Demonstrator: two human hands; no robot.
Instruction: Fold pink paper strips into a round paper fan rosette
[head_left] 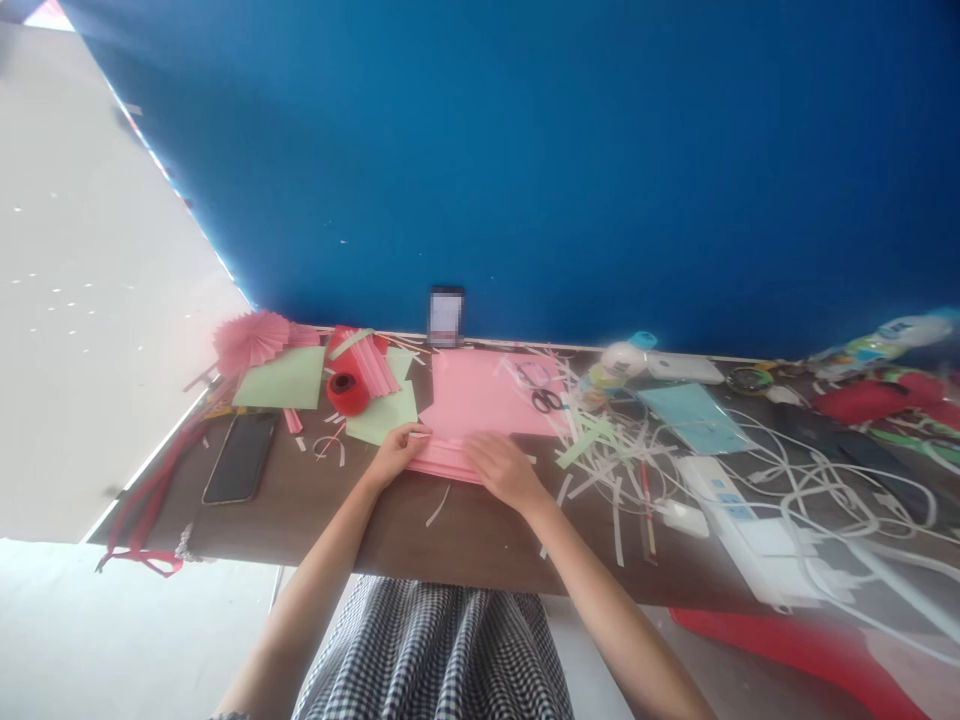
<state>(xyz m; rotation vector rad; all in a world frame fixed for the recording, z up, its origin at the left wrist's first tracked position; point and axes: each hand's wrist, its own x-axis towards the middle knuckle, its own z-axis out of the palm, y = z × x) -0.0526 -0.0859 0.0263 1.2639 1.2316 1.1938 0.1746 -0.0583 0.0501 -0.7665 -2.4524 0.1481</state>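
A strip of pink paper, folded into pleats, lies near the front of the brown table. At its left end my left hand is closed, thumb and fingers pinching the edge. My right hand grips the right part, its fingers bent over the folds and a little blurred. Just behind both hands, a larger pink sheet lies flat. On that sheet's right side rests a pair of scissors with dark handles.
A phone leans against the blue wall; another phone lies left. Green sheets, a pink paper fan and a red roll are back left. Paper strips, a glue bottle, a power strip and cables crowd the right.
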